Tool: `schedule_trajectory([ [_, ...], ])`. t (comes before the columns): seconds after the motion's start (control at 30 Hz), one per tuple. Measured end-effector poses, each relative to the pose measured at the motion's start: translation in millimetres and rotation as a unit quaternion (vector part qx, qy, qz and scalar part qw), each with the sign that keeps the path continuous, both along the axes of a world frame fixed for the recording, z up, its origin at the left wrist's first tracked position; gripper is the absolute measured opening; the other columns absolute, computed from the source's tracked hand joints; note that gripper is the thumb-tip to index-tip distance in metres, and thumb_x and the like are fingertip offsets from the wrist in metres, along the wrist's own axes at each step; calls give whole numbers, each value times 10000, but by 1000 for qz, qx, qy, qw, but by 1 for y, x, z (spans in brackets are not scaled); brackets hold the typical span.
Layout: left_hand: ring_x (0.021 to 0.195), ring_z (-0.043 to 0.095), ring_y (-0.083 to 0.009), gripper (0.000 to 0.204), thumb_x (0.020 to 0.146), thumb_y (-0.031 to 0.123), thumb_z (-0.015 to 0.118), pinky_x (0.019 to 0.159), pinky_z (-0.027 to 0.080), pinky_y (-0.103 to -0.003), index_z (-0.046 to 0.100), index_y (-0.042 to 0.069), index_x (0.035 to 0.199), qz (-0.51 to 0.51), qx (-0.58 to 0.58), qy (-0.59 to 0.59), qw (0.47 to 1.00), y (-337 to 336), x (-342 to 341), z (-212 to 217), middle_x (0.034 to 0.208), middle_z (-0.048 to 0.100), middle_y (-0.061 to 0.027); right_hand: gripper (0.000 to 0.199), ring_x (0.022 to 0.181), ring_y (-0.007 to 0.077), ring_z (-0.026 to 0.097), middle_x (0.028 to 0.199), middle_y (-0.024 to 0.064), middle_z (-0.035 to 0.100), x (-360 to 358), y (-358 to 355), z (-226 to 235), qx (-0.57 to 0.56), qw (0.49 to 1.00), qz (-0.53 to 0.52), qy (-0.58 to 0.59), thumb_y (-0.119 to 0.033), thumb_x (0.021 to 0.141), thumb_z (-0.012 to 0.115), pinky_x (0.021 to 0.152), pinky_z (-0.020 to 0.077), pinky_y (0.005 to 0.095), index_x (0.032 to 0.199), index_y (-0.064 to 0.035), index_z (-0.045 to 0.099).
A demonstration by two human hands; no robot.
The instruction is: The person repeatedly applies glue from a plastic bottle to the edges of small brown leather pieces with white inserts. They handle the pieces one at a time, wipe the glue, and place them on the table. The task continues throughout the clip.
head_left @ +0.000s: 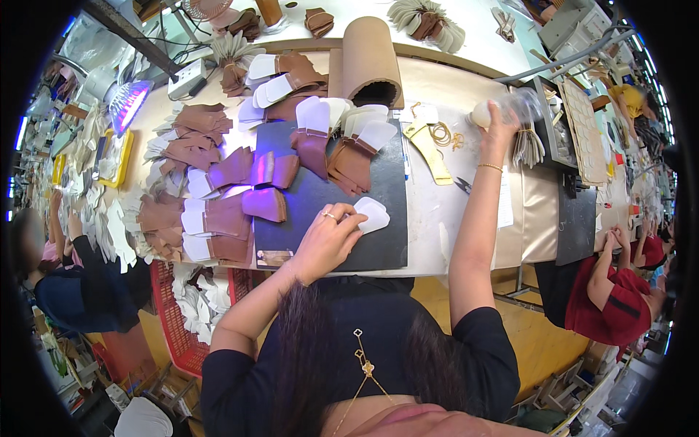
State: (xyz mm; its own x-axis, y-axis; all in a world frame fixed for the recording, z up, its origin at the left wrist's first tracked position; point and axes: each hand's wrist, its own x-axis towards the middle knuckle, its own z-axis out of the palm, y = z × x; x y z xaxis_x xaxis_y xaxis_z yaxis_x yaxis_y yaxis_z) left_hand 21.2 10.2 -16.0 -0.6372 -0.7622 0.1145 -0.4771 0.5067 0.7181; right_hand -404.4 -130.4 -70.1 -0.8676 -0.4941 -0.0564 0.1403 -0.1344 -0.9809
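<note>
At the mat's front half, my left hand (pixel 329 240) has its fingers curled together at the left edge of a small white rounded piece (pixel 375 215), pinching it. The black mat (pixel 313 211) lies under both. My right hand (pixel 499 130) reaches far to the right, its fingers wrapped round a clear plastic container (pixel 520 108) with a cream-coloured end. Brown cut pieces (pixel 268 205) with several white-ended stacks (pixel 362 138) lie on and beside the mat. Right of the mat sits a yellow pattern-like strip (pixel 431 154).
A brown cardboard tube (pixel 370 58) stands at the mat's far edge. Pliers-like tool handles (pixel 463 185) lie near my right forearm. A lit lamp (pixel 129 102) is at the left, and a red basket (pixel 171 320) holds white scraps below. Other people work at both sides.
</note>
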Motion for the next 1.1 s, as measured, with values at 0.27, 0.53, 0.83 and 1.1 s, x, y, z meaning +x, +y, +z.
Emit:
schedule_trajectory([
  [0.27, 1015, 580, -308, 231, 813, 78, 722, 880, 479, -390, 670, 49, 1037, 17, -36, 47, 998, 30, 18, -6, 1056, 610, -107, 782, 1237, 390, 495, 1378, 161, 476, -2, 48, 6, -265, 954, 21, -135, -590, 859, 643, 934, 487, 653, 1431, -144, 350],
  [0.53, 1114, 606, -276, 269, 931, 237, 628, 973, 479, -390, 672, 47, 1117, -252, 220, -26, 942, 65, 62, -24, 1119, 653, -111, 1092, 1241, 354, 496, 1369, 162, 495, 25, 87, 26, -253, 958, 79, -108, -829, 618, 658, 964, 464, 627, 1385, -92, 411],
  [0.83, 1115, 614, -280, 268, 910, 180, 653, 984, 479, -395, 673, 42, 1139, -150, 225, -42, 962, 82, 91, -27, 1152, 656, -138, 1086, 1128, 370, 605, 1214, 191, 619, 77, 147, 37, -271, 939, 135, -163, -642, 491, 874, 988, 503, 527, 1285, 0, 505],
  [1.1, 1018, 631, -316, 325, 904, 262, 652, 909, 499, -396, 659, 36, 1137, -75, 237, -90, 964, 85, 92, -17, 1042, 666, -148, 1039, 1214, 350, 559, 1285, 227, 567, 113, 173, 50, -215, 954, 167, -121, -629, 627, 822, 1027, 486, 478, 1350, 6, 431],
])
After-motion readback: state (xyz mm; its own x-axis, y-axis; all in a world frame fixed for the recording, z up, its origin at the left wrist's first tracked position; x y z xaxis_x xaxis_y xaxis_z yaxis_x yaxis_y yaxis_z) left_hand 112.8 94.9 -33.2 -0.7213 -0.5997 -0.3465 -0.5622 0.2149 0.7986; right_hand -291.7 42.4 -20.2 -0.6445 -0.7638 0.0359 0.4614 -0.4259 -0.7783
